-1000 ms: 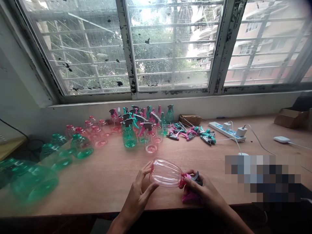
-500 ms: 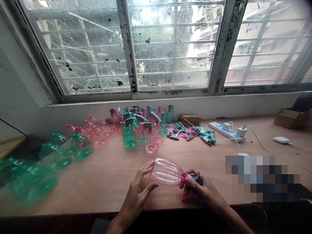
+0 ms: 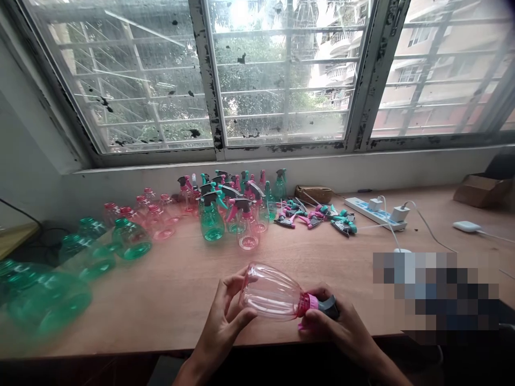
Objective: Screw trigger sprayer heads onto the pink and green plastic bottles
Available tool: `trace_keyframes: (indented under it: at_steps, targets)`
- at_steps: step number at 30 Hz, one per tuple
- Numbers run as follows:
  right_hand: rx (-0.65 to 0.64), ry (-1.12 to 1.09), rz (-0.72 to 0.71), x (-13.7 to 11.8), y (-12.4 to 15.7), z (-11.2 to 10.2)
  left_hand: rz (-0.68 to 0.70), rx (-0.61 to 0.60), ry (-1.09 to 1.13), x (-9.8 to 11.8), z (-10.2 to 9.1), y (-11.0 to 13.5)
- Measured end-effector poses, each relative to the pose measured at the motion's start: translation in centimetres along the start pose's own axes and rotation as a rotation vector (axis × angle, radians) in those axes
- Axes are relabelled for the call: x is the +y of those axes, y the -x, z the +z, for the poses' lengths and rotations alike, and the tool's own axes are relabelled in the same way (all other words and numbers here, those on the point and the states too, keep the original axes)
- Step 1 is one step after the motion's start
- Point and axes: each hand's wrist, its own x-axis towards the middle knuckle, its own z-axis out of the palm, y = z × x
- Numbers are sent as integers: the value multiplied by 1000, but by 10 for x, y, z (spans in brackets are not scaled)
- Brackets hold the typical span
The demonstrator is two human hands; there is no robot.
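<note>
A clear pink spray bottle (image 3: 271, 292) lies nearly on its side in the air above the table's front part, its base to the left. My left hand (image 3: 225, 308) is closed round the base end, thumb at the lower side and fingers at the far side. My right hand (image 3: 333, 316) grips the spray head (image 3: 328, 306), which has a pink collar and a dark grey top and sits at the bottle's neck. How tightly the collar sits on the neck cannot be made out. Part of the spray head is hidden by my right fingers.
Upright pink and green spray bottles (image 3: 211, 222) stand at the back. Beside them lies a pile of loose spray heads (image 3: 317, 214). Headless green bottles (image 3: 131, 238) and pink bottles (image 3: 161, 222) stand left. A power strip (image 3: 374, 213) and cardboard box (image 3: 480, 187) are right.
My left hand has closed onto the bottle's base, where it was more open before. The bottle has shifted slightly down and left. My right hand has turned, showing more of the pink collar.
</note>
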Motion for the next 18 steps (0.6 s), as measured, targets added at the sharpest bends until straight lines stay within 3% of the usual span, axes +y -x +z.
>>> trace_keyframes:
  at_steps: [5, 12, 16, 18]
  targets:
    - [-60, -211, 108, -6, 1, 2, 9, 7, -63, 5, -3, -1]
    - [-125, -282, 121, -7, 3, 6, 112, 41, -206, 1, -8, 0]
    - [-133, -261, 167, -8, 5, -1, 148, -75, -438, 8, -20, 1]
    - [-218, -305, 181, -13, 8, -5, 168, -165, -598, 18, -25, 3]
